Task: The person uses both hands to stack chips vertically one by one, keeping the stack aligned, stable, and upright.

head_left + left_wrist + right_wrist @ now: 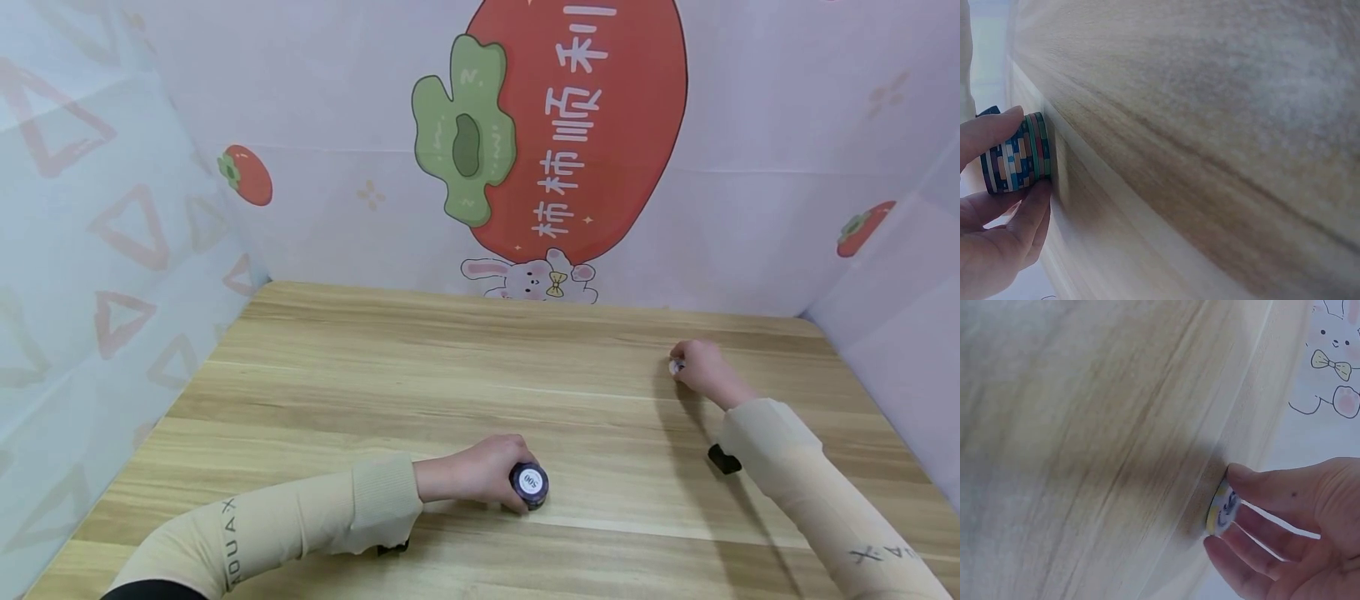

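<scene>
My left hand [487,472] grips a stack of poker chips [1019,153] at the front middle of the table, thumb on one side and fingers on the other. The top chip is dark with a white label [530,481] reading 500; the chips lower down have green and reddish edges. Far to the right, near the table's back, my right hand [705,367] pinches a single poker chip [1224,509] between thumb and fingers. That chip has a pale face with dark print and a yellow patch on its edge, and it is close over the wood.
The wood-grain table [420,358] runs back to a white cloth backdrop [337,225] printed with persimmons and a rabbit. Another printed cloth [90,250] hangs along the left side. A black wrist mount [724,459] shows under the right sleeve.
</scene>
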Demonstrator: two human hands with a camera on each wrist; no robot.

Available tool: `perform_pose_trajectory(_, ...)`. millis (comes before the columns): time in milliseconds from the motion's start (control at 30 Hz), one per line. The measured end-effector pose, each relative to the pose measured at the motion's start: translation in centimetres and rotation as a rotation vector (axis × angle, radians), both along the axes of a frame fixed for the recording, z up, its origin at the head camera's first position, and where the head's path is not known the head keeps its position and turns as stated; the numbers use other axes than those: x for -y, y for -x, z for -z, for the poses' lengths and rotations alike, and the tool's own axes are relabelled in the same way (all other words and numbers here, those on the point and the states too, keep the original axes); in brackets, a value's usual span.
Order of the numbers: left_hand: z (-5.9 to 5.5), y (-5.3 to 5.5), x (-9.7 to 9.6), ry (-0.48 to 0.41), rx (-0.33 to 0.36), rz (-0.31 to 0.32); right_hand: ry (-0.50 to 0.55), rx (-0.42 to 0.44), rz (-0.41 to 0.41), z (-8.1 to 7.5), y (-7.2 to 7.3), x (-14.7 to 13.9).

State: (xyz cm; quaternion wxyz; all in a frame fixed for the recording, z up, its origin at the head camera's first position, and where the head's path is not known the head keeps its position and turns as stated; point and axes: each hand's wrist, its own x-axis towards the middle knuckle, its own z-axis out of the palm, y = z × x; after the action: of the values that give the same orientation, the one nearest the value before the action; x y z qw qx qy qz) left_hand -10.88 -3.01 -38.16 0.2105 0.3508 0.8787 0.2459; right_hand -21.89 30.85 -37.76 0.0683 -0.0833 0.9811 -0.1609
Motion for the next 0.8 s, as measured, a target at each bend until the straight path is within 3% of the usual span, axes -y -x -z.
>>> perform_pose_trajectory(433, -0.2, -0.1, 0.0, 0.003, -0.006, -0.004, 0.026, -0.118, -0.016, -0.7, -1.5, 0.6)
perform_pose_trajectory(800, -0.3, -0.2, 0.0, 0.006, -0.023, 0.0, 0.043, -0.092, -0.086, -1.7, -3.0, 2.8)
